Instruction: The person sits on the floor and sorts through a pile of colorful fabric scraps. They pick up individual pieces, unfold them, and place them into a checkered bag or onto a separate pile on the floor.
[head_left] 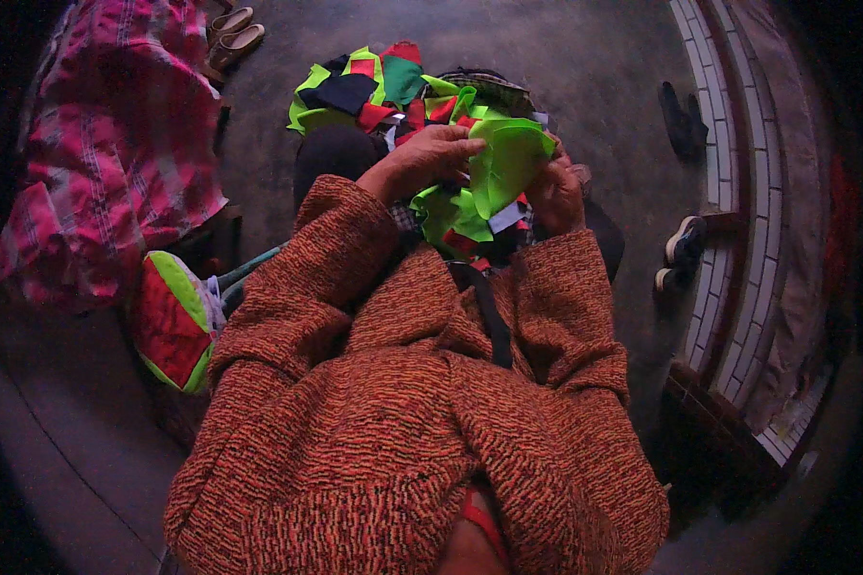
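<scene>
A lime-green piece of cloth [508,165] hangs folded between my two hands, above my lap. My left hand [422,161] is closed on its left edge, with thumb and fingers pinched together. At its right edge my right hand [558,195] is closed on the cloth, though its fingers are partly hidden. More lime and red cloth [448,218] lies just below, beside a small white scrap [505,218]. Beyond my left hand, dark, red, green and lime cloth pieces [340,93] are heaped together. A dark checked cloth item [484,86] sits behind the held piece.
A pink plaid cloth [115,153] drapes over something at the left. A red and lime cloth item [174,321] is near my left elbow. Tan shoes [235,43] stand at the far left; dark shoes [683,244] lie beside the white-tiled step [738,297] on the right.
</scene>
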`<state>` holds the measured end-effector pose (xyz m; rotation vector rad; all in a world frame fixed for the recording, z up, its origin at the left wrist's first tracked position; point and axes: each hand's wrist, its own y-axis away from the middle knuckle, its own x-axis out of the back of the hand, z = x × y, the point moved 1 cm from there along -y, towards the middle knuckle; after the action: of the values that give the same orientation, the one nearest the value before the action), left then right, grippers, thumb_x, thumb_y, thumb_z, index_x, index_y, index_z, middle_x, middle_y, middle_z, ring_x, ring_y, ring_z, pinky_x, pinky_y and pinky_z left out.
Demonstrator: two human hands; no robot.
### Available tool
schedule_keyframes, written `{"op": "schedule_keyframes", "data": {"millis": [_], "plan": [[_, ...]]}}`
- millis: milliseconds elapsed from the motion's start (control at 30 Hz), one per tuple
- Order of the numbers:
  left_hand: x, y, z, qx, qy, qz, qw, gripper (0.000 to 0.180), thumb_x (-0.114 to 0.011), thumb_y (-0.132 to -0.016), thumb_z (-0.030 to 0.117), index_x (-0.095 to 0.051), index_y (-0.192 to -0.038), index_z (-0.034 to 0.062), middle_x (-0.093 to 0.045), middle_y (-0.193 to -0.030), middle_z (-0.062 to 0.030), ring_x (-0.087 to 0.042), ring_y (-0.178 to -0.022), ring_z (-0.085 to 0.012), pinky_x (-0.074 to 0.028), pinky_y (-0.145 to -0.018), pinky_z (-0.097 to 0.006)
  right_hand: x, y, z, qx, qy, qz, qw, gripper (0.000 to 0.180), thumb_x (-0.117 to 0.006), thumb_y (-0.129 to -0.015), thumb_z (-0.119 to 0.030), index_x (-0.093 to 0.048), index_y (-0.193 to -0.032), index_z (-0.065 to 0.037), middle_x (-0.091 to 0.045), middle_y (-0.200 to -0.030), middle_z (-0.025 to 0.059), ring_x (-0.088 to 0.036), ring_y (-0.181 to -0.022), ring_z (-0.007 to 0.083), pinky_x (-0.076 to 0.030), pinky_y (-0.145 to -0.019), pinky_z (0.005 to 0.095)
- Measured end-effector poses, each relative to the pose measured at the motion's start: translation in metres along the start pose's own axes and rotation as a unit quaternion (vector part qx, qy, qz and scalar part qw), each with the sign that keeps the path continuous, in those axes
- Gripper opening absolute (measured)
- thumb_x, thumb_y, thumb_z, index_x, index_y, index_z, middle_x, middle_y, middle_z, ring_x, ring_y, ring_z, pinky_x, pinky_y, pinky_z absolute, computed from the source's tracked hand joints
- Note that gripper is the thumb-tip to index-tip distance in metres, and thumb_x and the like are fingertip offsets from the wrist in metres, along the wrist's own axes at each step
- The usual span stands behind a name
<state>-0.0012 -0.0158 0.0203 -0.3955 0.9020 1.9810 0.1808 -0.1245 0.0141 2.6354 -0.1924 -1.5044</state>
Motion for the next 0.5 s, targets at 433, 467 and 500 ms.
{"op": "schedule_keyframes", "data": {"millis": [433,467,500], "plan": [[0.019,-0.003,0.012,-0.187,0.105,0.088,0.973,0.032,-0.047,-0.089,0.020,-0.045,-0.114,0.0008,-0.056,-0.106,-0.0120,-0.056,-0.097,-0.0244,-0.045,-0.085,-0.038,0.011,-0.002,-0.002,0.112,0.402,0.085,0.905,0.014,-0.052,-0.082,-0.004,-0.049,-0.096,-0.007,-0.055,-0.107,0.0143,-0.056,-0.094,0.0279,-0.050,-0.078,0.0373],[0.022,-0.004,0.010,-0.202,0.109,0.097,0.968,0.030,-0.046,-0.089,0.020,-0.045,-0.113,0.0011,-0.056,-0.104,-0.0118,-0.056,-0.095,-0.0245,-0.045,-0.084,-0.038,0.015,-0.005,0.000,0.150,0.365,0.052,0.917,0.015,-0.053,-0.081,0.000,-0.050,-0.094,-0.007,-0.056,-0.105,0.0134,-0.057,-0.090,0.0267,-0.051,-0.075,0.0348],[0.027,-0.006,0.010,-0.218,0.113,0.105,0.964,0.029,-0.046,-0.089,0.019,-0.046,-0.112,0.0013,-0.057,-0.103,-0.0116,-0.057,-0.093,-0.0245,-0.045,-0.084,-0.038,0.020,-0.006,0.002,0.185,0.327,0.015,0.927,0.017,-0.055,-0.080,0.003,-0.050,-0.093,-0.006,-0.057,-0.104,0.0125,-0.059,-0.085,0.0256,-0.052,-0.072,0.0322]]}}
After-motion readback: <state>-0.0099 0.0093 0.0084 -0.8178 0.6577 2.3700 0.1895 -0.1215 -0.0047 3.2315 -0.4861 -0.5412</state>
